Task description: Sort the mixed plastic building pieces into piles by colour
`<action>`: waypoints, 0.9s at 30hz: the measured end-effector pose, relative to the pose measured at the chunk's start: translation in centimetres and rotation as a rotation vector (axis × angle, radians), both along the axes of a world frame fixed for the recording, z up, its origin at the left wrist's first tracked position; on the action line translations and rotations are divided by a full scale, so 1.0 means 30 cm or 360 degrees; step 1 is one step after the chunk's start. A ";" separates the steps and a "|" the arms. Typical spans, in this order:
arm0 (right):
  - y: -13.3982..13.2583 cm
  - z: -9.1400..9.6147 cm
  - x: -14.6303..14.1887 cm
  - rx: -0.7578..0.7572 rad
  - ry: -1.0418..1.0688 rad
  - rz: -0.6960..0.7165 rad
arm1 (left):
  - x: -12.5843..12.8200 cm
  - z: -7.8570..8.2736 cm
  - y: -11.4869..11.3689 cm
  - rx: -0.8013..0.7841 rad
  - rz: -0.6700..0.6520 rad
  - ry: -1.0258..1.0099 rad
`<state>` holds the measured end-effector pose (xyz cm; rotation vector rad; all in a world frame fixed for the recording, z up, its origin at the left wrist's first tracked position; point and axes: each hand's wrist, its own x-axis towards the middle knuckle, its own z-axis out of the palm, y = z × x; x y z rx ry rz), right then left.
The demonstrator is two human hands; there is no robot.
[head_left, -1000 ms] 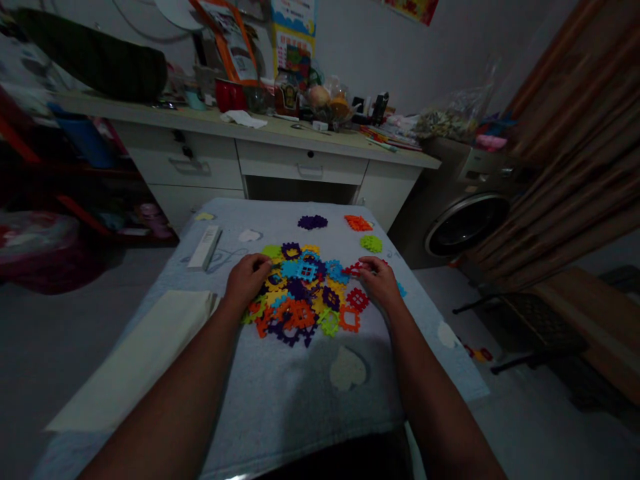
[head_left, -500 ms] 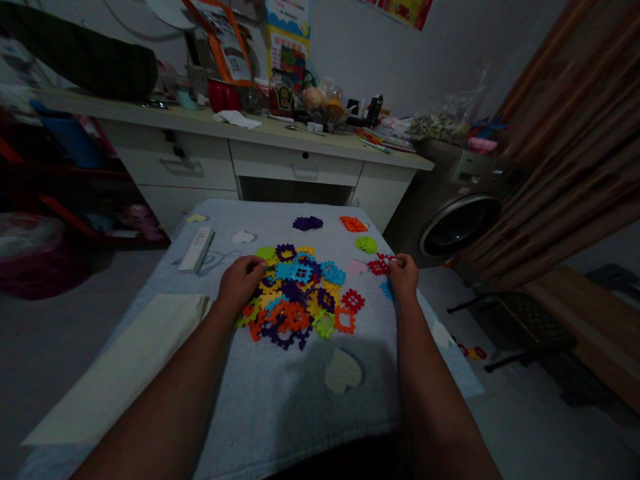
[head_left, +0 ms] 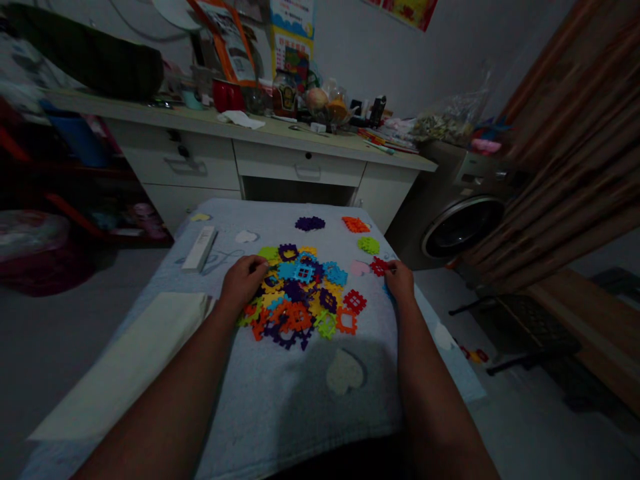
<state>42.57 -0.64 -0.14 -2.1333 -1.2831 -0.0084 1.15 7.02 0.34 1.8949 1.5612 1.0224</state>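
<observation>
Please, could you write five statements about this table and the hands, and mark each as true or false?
The white box lies left of the mixed pile. True.
The left hand rests on the white box. False: it is at the left edge of the mixed pile.
The right hand is at some red pieces. True.
The purple heap lies right of the orange heap. False: it lies left.
The green heap lies nearer the right hand than the orange heap. True.

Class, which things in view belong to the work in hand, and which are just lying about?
In the work: mixed pile of toothed pieces, purple cluster, orange cluster, green cluster, red pieces.

Lying about: white box, red mug, jar, pouch.
</observation>
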 end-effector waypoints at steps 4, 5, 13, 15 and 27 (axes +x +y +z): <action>-0.005 0.004 -0.004 0.0017 -0.0034 -0.0059 | 0.000 0.002 0.000 0.0006 0.0003 0.0003; -0.007 0.009 -0.008 0.0033 -0.0058 -0.0078 | 0.000 0.001 0.001 0.0008 0.0002 0.0002; -0.019 0.087 -0.130 0.0044 -0.0018 0.0450 | -0.001 -0.001 -0.003 -0.0009 0.0014 -0.0006; -0.035 0.105 -0.168 -0.0112 0.0108 0.0716 | 0.001 0.001 -0.005 -0.0007 0.0020 -0.0003; -0.108 0.148 -0.243 -0.0639 0.0193 0.1100 | 0.000 0.006 -0.005 -0.0012 0.0022 0.0006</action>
